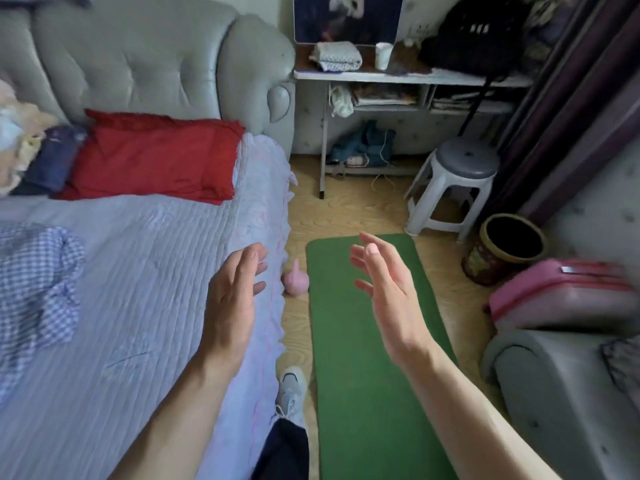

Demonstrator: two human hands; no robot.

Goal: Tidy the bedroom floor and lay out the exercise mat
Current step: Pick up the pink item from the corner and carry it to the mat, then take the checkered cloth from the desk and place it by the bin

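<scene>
Both forearms reach forward, left hand [231, 299] and right hand [388, 292] spread wide and holding nothing above the green exercise mat [363, 358], which lies flat beside the bed [138, 289] and looks soft, light, bendable, best gripped at its corners.

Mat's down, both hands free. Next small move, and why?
Probably lower the left hand toward the pink kettlebell. The green mat lies flat on the floor and both hands are open, holding nothing. The kettlebell sits loose on the strip of floor between the bed and the mat, nearer the left hand than the right hand.
</scene>
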